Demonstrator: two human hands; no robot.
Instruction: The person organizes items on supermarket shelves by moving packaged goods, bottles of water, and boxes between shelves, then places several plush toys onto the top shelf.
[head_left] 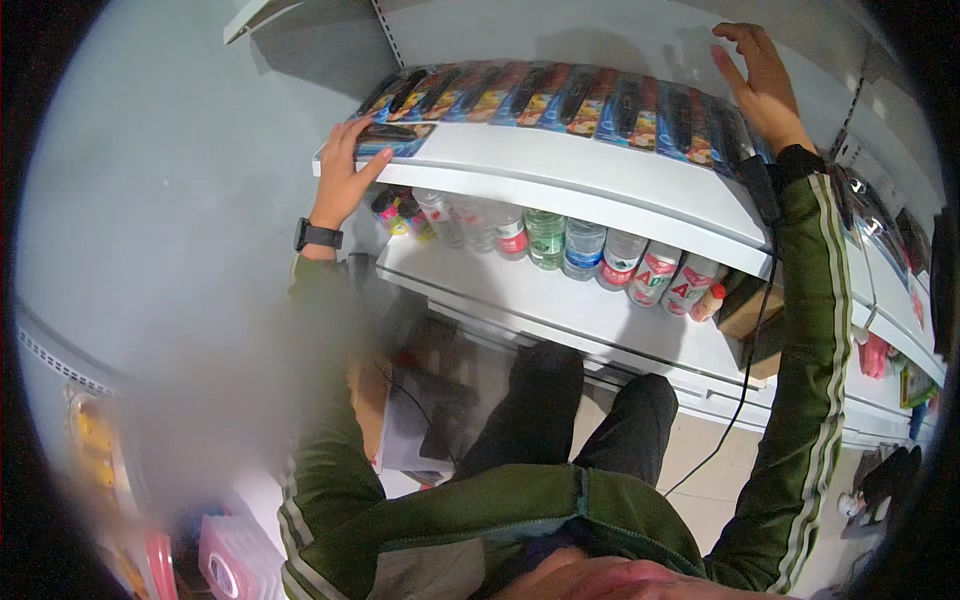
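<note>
A row of blue and orange carded packs (570, 98), each with a long dark item on it, stands along the upper white shelf (520, 148). One more such pack (405, 138) lies flat in front of the row at the left end. Over its left end rests my left hand (345, 172), fingers stretched and thumb spread along the front side. At the right end of the row, my right hand (762, 88) is raised above the shelf. Its fingers are apart and hold nothing.
Several drink bottles (545, 238) and small dark cans (398, 212) stand on the shelf below. Cardboard boxes (752, 308) sit at its right end. A black cable (745, 400) hangs beside my right arm. Pink-and-clear packages (235, 560) lie at the lower left.
</note>
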